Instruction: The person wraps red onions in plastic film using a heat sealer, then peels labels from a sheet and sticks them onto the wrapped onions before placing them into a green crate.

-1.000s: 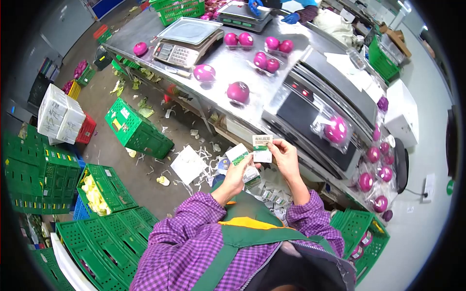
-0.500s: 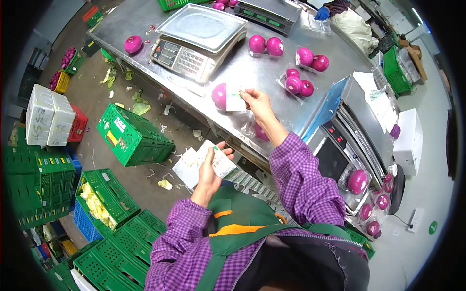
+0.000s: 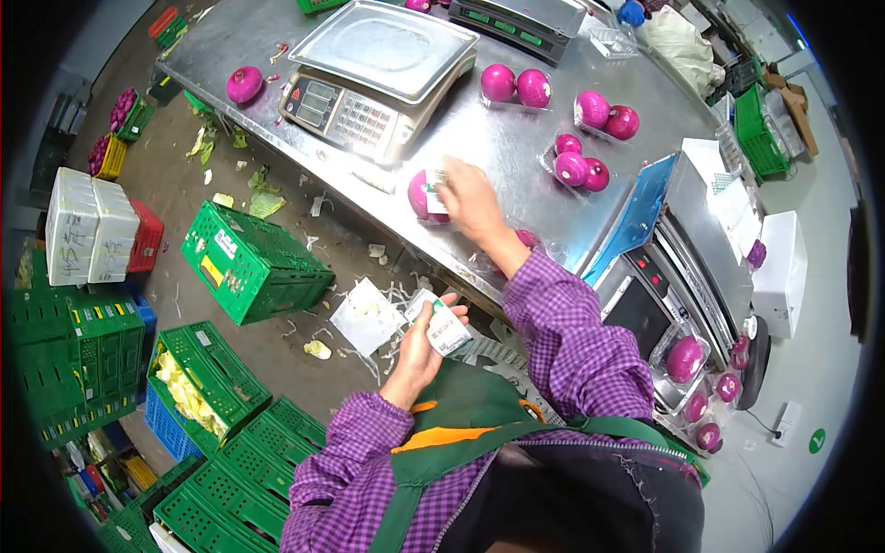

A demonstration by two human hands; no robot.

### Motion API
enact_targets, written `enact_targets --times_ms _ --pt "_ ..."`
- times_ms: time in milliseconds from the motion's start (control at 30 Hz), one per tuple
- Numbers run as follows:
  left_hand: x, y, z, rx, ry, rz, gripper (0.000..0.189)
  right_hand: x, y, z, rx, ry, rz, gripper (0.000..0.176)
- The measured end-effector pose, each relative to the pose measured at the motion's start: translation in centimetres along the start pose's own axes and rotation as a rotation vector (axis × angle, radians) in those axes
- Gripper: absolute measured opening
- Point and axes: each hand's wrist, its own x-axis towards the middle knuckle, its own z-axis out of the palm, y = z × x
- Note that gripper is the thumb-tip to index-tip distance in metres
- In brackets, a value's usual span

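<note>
My left hand is closed around a folded strip of printed white labels, held low in front of my apron. At the table's near edge sits a packed purple onion with a white label against its right side. My right hand, slightly blurred, lies over that label with its fingers extended and touching it. Another onion pack is partly hidden behind my right forearm.
A scale stands on the metal table, with a loose onion left of it. Several onion packs lie to the right, near a wrapping machine. Green crates stand on the littered floor.
My right hand has moved from pinching the label by its edge to lying over it on the onion pack. My left hand has shifted right with the label strip.
</note>
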Motion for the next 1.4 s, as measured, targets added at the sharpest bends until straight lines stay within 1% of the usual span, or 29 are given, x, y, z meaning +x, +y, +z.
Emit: enact_targets --times_ms 33,133,167,200,267,300,333,367,433,467,533,600,633,667,733,767,800,867,933,1000,1067,1100,1133,1200,1233,1267,1333,1367,1400 --pt "0.0 -0.1 0.2 -0.003 -0.008 0.005 0.048 -0.1 0.1 0.4 -0.138 -0.143 -0.15 0.052" --pt "-0.3 0.1 0.8 -0.019 -0.015 -0.009 0.046 -1.0 0.6 -0.3 -0.132 -0.163 -0.014 0.053" --pt "-0.5 -0.1 1.0 -0.018 0.03 0.093 0.044 -1.8 -0.1 -1.6 -0.186 -0.035 -0.097 0.051" --pt "-0.5 -0.4 1.2 -0.019 0.076 0.194 0.042 -3.3 -0.7 -3.2 -0.184 -0.053 -0.084 0.051" --pt "-0.8 -0.4 1.7 -0.066 0.06 0.302 0.037 -6.8 -3.2 -7.6 0.324 -0.032 0.105 0.042" --pt "-1.2 -0.4 2.4 -0.104 0.071 0.34 0.036 -9.3 -4.6 -9.8 0.399 -0.046 0.215 0.031" --pt "-1.4 -0.3 3.0 -0.134 0.068 0.39 0.035 -12.2 -5.8 -12.4 0.533 -0.249 0.435 0.033" --pt "-1.6 -0.7 3.4 -0.206 0.018 0.414 0.041 -15.7 -6.3 -13.1 0.788 -0.37 0.645 0.045" --pt "-2.1 -2.4 4.2 -0.213 0.032 0.426 0.044 -22.2 -7.2 -13.3 1.053 -0.584 0.888 0.062" --pt "-2.4 -3.5 4.8 -0.226 0.047 0.435 0.047 -24.7 -8.4 -13.2 1.303 -0.621 1.06 0.061" --pt "-3.4 -6.9 5.4 -0.262 0.032 0.367 0.047 -27.1 -9.6 -12.2 1.82 -0.289 1.129 0.05" --pt "-4.8 -11.1 5.3 -0.257 -0.001 0.265 0.04 -28.6 -8.1 -10.4 1.917 0.134 0.923 0.034" --pt "-6.4 -12.6 5.6 -0.123 -0.042 0.211 0.033 -29.0 -7.5 -11.0 1.83 0.279 0.894 0.029" --pt "-8.9 -13.9 6.6 -0.016 -0.084 0.175 0.032 -29.0 -7.5 -12.6 1.82 0.36 0.864 0.025" --pt "-13.0 -14.8 5.7 0.306 -0.06 -0.108 0.033 -30.2 -6.1 -16.3 1.658 0.265 0.811 0.023" --pt "-14.0 -15.7 4.3 0.491 -0.107 0.017 0.029 -30.9 -5.3 -18.1 1.622 0.155 0.794 0.022" --pt "-14.8 -15.7 3.9 0.693 -0.166 0.241 0.024 -31.6 -4.7 -19.8 1.582 0.047 0.779 0.022" --pt "-15.7 -16.4 4.4 0.891 -0.116 0.394 0.029 -32.6 -4.9 -23.1 1.485 0.026 0.795 0.02" --pt "-14.6 -15.1 7.5 0.911 -0.252 0.597 0.035 -33.5 -5.8 -25.3 1.212 -0.21 0.739 0.019" --pt "-14.6 -16.1 9.2 0.701 -0.4 0.284 0.046 -34.5 -7.0 -26.0 1.131 -0.245 0.654 0.022" --pt "-15.1 -17.2 10.6 0.531 -0.313 0.069 0.045 -35.3 -7.8 -26.3 1.111 -0.305 0.58 0.023" --pt "-14.6 -17.8 10.5 0.431 -0.296 -0.001 0.042 -35.8 -8.2 -26.6 1.062 -0.306 0.579 0.028" --pt "-14.6 -18.2 10.7 0.434 -0.295 0.013 0.042 -36.2 -8.7 -27.1 1.064 -0.309 0.564 0.028" --pt "-14.6 -18.6 10.9 0.281 -0.216 0.105 0.039 -37.5 -10.0 -27.5 1.007 -0.143 0.552 0.034" --pt "-14.9 -18.3 11.3 0.286 -0.245 0.112 0.037 -38.2 -10.6 -27.6 1.073 -0.055 0.534 0.038" --pt "-14.6 -18.4 11.0 0.286 -0.246 0.115 0.037 -38.6 -10.8 -27.4 1.072 -0.056 0.531 0.038" --pt "-14.1 -18.3 10.8 0.193 -0.31 0.095 0.037 -39.1 -10.3 -26.6 1.013 -0.023 0.316 0.043" --pt "-14.5 -17.9 11.3 0.109 -0.345 -0.028 0.034 -39.1 -10.1 -26.1 0.942 -0.05 0.274 0.045" --pt "-14.2 -17.6 11.0 0.107 -0.344 -0.027 0.034 -39.1 -9.8 -26.0 0.941 -0.053 0.273 0.045"
